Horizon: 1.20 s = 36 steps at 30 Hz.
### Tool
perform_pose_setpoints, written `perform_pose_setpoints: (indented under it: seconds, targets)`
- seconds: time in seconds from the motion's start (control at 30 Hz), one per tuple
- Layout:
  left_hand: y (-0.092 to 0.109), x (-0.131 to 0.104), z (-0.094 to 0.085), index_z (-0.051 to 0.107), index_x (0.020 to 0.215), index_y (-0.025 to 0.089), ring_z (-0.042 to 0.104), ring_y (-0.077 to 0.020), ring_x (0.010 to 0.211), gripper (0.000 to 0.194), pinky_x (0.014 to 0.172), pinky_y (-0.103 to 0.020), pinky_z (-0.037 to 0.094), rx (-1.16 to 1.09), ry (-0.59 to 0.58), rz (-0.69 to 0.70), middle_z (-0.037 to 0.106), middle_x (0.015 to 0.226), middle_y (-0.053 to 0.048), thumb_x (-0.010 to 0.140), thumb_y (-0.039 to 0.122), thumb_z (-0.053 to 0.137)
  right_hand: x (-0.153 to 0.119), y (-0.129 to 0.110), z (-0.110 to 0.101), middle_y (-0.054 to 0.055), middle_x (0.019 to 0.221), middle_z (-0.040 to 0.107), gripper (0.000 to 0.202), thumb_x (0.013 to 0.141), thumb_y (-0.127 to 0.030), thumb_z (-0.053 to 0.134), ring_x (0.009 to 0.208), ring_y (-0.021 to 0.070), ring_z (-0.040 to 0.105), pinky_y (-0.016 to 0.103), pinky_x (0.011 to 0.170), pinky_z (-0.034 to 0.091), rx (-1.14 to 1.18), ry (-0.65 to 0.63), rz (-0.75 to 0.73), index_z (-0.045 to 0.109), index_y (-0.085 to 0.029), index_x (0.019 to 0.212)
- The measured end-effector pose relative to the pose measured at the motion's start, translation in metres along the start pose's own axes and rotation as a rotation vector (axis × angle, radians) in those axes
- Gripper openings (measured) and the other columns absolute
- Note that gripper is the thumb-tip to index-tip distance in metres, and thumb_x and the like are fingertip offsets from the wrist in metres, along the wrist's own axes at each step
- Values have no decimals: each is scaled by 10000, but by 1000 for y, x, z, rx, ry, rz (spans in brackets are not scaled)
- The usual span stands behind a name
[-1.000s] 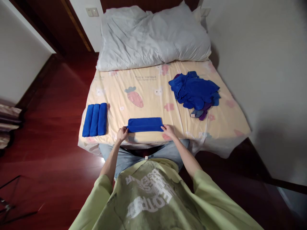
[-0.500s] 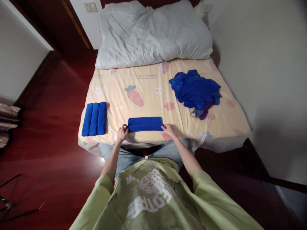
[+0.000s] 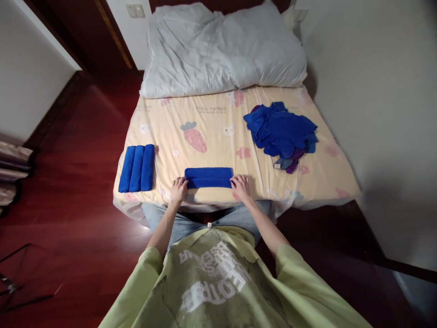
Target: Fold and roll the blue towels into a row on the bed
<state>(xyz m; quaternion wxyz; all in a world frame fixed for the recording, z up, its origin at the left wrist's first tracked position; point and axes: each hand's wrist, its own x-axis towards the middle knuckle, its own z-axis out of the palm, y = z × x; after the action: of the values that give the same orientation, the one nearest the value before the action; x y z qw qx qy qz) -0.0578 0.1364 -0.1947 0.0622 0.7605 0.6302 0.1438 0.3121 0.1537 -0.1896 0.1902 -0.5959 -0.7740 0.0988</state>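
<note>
A blue towel (image 3: 208,177), folded into a long narrow strip, lies near the front edge of the bed (image 3: 218,132). My left hand (image 3: 178,189) grips its left end, fingers over the cloth. My right hand (image 3: 241,186) grips the right end in the same way. Three rolled or folded blue towels (image 3: 136,168) lie side by side at the bed's front left corner. A loose heap of blue and purple cloths (image 3: 280,132) sits on the right half of the bed.
A crumpled grey-white duvet (image 3: 221,48) covers the head of the bed. A white wall (image 3: 375,114) runs along the right side. Dark red wooden floor (image 3: 75,182) lies to the left and in front.
Both hands have slid from pinching the strip's near corners to lying over its ends. The view has shifted slightly.
</note>
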Motion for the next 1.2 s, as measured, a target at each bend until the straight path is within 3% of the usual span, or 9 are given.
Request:
perform_pose_setpoints:
  seconds: [0.1,0.23,0.43,0.63,0.77,0.93,1.03,1.2]
  targets:
    - [-5,-8,2,673,1251,178,549,-325,1247,373,1049,-466,416,-5,-25,95,662,1339,-131,913,145,520,-9,3,4,98,1250,699,359,946,-127,487,1165,256,569,418,1029,366,-26,-59,-128,712,-209,1214]
    - [-3,-11,5,618,1362,151,544,-338,1265,498,1050,-470,416,10,-30,98,619,1416,-151,866,160,563,-14,7,10,103,1366,655,497,881,-150,552,1241,279,530,432,1064,354,-46,-85,-136,640,-188,1368]
    - [1,3,-5,665,1277,151,579,-353,1186,394,995,-482,420,103,-39,114,695,1255,-169,909,146,521,-4,3,6,120,1310,681,441,890,-122,551,1190,306,539,456,1006,374,-42,-74,-104,672,-185,1309]
    - [-10,-19,-16,678,1246,198,591,-317,1133,398,963,-468,435,50,-93,208,702,1249,-139,914,98,484,-26,9,1,101,1201,718,426,876,-98,537,1158,291,569,451,1021,414,51,-105,-170,698,-209,1255]
    - [-12,-22,-15,668,1265,192,575,-321,1136,404,955,-460,457,-55,-86,95,713,1215,-128,895,143,513,-28,16,10,94,1193,710,420,847,-97,518,1141,261,605,426,1028,473,260,-24,-72,701,-209,1208]
    - [-15,-3,-16,644,1265,177,586,-306,1103,378,958,-437,495,-233,-92,-55,719,1125,-122,923,265,509,-4,26,19,116,1100,725,303,880,-291,589,1042,269,666,437,968,534,435,-39,172,688,-197,1151]
    - [-16,9,-13,629,1276,167,611,-290,1054,391,933,-415,524,-310,-85,-192,715,1049,-117,942,322,500,9,28,22,117,1017,735,291,909,-363,573,917,254,692,399,863,565,463,-87,297,682,-189,1116]
    - [-18,35,-6,633,1277,113,653,-294,1065,414,953,-409,528,-317,-132,-354,743,1032,-145,976,336,456,25,26,20,82,875,738,273,959,-432,535,811,229,698,343,760,560,398,-131,356,684,-203,979]
